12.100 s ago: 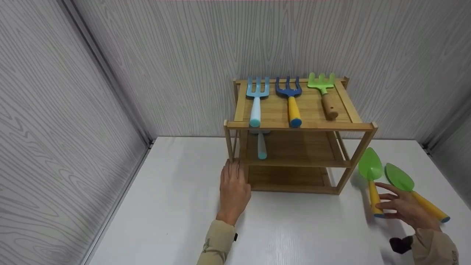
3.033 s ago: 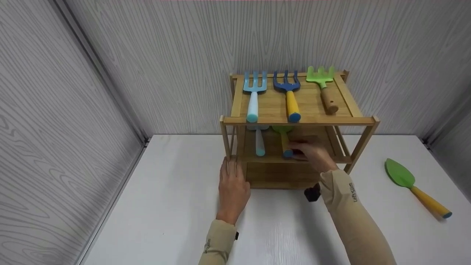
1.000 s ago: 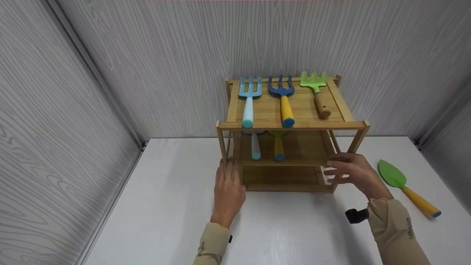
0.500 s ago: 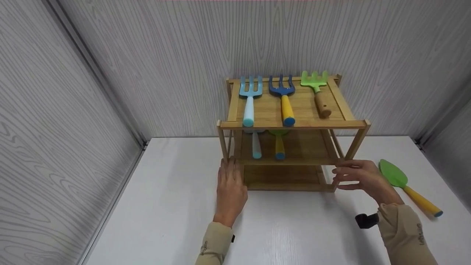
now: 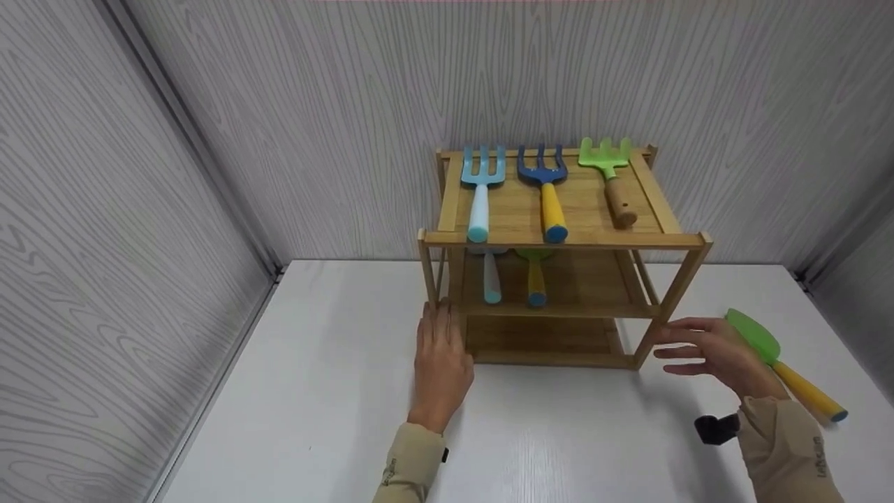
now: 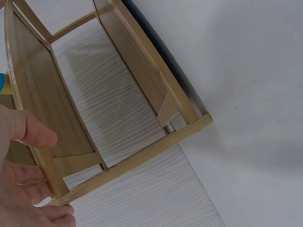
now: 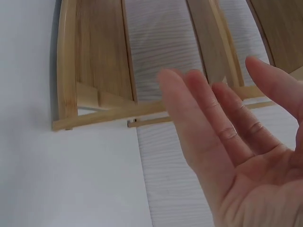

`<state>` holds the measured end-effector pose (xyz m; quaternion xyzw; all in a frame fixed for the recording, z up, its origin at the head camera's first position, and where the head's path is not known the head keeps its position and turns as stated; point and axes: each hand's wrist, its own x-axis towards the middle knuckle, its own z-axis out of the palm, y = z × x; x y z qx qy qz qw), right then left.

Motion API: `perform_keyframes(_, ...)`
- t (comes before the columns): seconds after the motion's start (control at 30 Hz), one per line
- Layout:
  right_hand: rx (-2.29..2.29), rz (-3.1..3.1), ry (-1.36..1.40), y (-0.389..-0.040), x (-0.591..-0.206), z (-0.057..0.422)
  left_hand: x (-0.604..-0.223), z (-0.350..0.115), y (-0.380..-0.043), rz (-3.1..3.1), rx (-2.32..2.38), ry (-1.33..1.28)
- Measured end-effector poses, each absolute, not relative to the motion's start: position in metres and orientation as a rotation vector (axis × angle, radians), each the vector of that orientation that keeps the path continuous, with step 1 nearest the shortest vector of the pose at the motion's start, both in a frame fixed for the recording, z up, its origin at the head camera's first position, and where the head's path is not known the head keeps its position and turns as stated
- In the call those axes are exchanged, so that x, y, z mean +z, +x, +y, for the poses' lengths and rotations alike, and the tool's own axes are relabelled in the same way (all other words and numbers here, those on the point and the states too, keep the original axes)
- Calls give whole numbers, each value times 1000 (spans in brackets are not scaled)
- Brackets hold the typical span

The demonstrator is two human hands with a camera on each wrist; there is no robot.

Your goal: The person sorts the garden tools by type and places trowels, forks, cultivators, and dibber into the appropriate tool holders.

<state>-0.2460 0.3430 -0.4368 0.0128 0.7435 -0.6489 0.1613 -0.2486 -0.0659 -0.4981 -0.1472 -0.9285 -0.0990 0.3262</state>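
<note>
A three-tier wooden shelf rack [image 5: 552, 239] stands on the white table. My left hand [image 5: 442, 367] grips its left front post at the middle shelf; in the left wrist view the thumb [image 6: 35, 132] lies on the inner side, the fingers round the outer side. My right hand [image 5: 716, 353], fingers spread and holding nothing, is by the right front leg; in the right wrist view it looks apart from the rack. A green trowel with yellow handle [image 5: 810, 391] lies on the table, partly behind that hand. On the middle shelf are a green trowel [image 5: 536, 279] and a pale-handled tool [image 5: 492, 279], heads mostly hidden.
On the top shelf lie three hand forks: light blue [image 5: 482, 195], dark blue with a yellow handle [image 5: 550, 202], and green with a wooden handle [image 5: 618, 199]. The bottom shelf [image 5: 538, 339] sits low over the table [image 5: 335, 391]. Grey wood-grain walls [image 5: 349, 126] enclose the back and sides.
One green trowel has gone from the table to the middle shelf, released by my right hand. That hand has since drawn back rightward past the rack's right leg. My left hand stays in place.
</note>
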Motion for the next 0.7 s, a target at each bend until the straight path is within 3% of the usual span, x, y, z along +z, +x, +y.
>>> perform_keyframes(0.7, -1677, 2220, 189, -244, -452, 392, -498, -64, -249, -2400, -285, -386)
